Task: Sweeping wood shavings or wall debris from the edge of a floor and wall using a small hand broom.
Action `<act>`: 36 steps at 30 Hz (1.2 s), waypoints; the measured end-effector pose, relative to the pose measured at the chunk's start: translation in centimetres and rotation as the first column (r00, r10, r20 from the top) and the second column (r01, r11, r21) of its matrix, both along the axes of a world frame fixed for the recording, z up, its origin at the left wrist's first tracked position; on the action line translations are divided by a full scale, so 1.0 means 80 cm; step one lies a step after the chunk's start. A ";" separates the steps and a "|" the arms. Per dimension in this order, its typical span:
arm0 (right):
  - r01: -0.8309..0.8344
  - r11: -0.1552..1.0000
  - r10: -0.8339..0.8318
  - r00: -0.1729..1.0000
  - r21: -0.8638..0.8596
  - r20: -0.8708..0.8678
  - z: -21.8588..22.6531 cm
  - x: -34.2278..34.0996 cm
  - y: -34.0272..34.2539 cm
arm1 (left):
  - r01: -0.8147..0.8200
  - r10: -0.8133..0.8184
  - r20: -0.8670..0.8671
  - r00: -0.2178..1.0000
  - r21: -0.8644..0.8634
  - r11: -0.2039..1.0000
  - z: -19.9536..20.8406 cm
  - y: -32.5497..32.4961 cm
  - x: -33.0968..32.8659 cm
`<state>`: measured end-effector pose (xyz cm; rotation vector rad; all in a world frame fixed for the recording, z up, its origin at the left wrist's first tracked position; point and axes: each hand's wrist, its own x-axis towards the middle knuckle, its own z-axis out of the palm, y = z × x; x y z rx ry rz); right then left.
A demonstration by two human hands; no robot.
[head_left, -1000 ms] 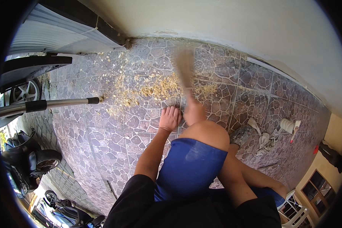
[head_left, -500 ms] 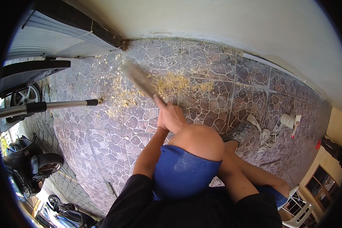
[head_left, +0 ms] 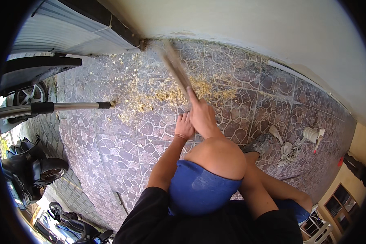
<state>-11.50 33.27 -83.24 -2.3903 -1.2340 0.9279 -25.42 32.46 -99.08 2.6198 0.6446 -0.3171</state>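
Note:
My right hand is closed round the near end of a long, narrow brown tool, its index finger stretched along it. The far end of the tool is smeared by motion and points toward the foot of the wall, so its kind is unclear. Under and around it, yellowish chips like shavings lie scattered over the stone-patterned floor. Close by the right wrist is my left hand, fingers extended, with nothing seen in it. My bent knee covers part of the right forearm.
A metal pole with a black tip reaches in from the left. Corrugated panel and pale wall bound the far side. To the right lie a grey cloth and a white roll. Motorbikes stand at left.
The tool's far end has swung right and nearer the wall. My right hand has shifted right and slightly outward. The left hand, earlier overlapped by it, now shows beside the right wrist.

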 end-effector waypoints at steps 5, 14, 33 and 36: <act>-0.235 0.972 0.235 0.972 0.025 0.001 -0.029 -0.025 0.014 | 0.041 -0.059 0.169 0.984 0.111 0.993 0.010 0.009 0.002; -0.308 0.949 0.299 0.947 0.073 0.117 -0.025 -0.013 0.032 | 0.011 -0.034 0.281 0.959 0.083 0.997 -0.017 0.011 -0.012; -0.476 0.879 0.477 0.879 -0.020 0.008 0.012 -0.025 0.011 | 0.014 -0.023 0.261 0.965 0.033 0.999 -0.011 0.007 -0.010; -0.318 0.944 0.316 0.948 -0.082 -0.039 0.030 -0.011 -0.057 | -0.030 0.000 0.397 0.918 0.068 0.997 -0.002 0.008 -0.008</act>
